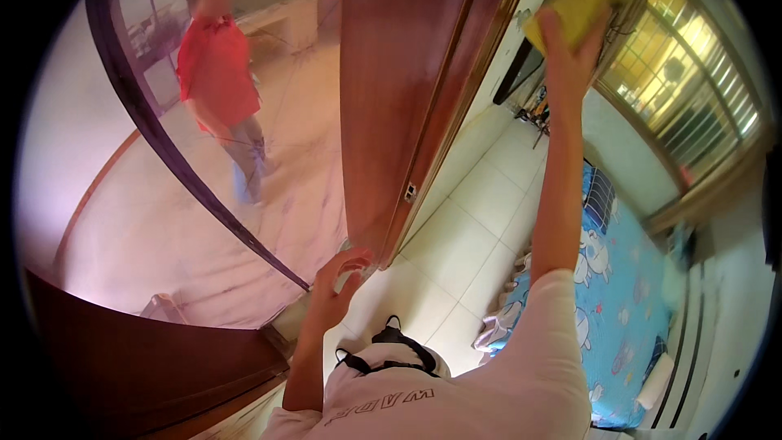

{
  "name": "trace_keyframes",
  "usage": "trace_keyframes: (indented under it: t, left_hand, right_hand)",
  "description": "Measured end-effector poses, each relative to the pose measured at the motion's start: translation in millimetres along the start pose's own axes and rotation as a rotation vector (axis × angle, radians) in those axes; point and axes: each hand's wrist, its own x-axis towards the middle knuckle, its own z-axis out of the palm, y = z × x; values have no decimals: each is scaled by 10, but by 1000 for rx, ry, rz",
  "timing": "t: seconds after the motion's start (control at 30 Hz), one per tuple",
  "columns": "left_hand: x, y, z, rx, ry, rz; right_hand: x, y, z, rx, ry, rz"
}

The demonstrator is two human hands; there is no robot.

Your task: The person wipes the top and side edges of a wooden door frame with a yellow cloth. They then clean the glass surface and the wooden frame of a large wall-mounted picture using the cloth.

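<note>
Stretched far out and up, my right hand (570, 45) grips a yellow cloth (588, 6), which looks folded and is blurred. It is high beside a dark upright frame (533, 57) at the upper right; whether the cloth touches anything I cannot tell. My left hand (336, 283) hangs low in front of me with nothing in it. Its fingers are loosely bent and the thumb stands apart. Nearest to it is the lower end of a tall reddish-brown wooden door (399, 98) with a small metal latch plate (410, 192) on its edge.
A person in a red top (216, 73) stands at the left, in a pinkish, streaked area behind a dark curved strip (175, 147). Dark wood panelling (147, 358) fills the lower left. A bed with a blue patterned cover (623, 310) and a barred window (684, 65) are at the right.
</note>
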Motion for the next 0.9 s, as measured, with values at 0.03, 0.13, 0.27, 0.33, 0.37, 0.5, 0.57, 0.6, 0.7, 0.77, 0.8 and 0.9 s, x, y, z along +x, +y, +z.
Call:
trace_keyframes:
  t: [0.03,0.13,0.27,0.33,0.37,0.5,0.57,0.6,0.7,0.77,0.8,0.9]
  left_hand:
    - [89,-62,42,-9,-2,-4]
    - [372,-102,167,-28,-14,-19]
    - [680,-332,226,-119,53,-81]
    - [844,-486,281,-175,55,-92]
    - [927,-528,319,-198,49,-92]
    - [1253,-589,449,-278,2,-134]
    - [1421,-662,490,-248,-61,-103]
    - [1475,-691,494,-233,-89,-88]
    - [1553,-717,485,-230,-119,-99]
    - [1731,-520,385,-143,-122,71]
    - [1841,-373,309,-45,-118,205]
    - [1970,444,57,-329,-66,370]
  right_hand:
    - [385,161,54,-600,0,-562]
    - [851,673,463,-649,25,-568]
    - [566,827,644,-626,51,-495]
    - [256,1070,610,-625,-39,-519]
    - [60,1209,559,-627,-76,-531]
    - [-1142,1748,388,-711,-289,-317]
    - [-1807,2074,255,-708,-383,-314]
    - [-1975,2111,224,-684,-438,-266]
    - [-2023,2006,213,-673,-503,-213]
    - [-1843,1986,224,-662,-498,-276]
    - [-1662,1975,222,-664,-459,-315]
    - [-763,1677,287,-782,-329,-374]
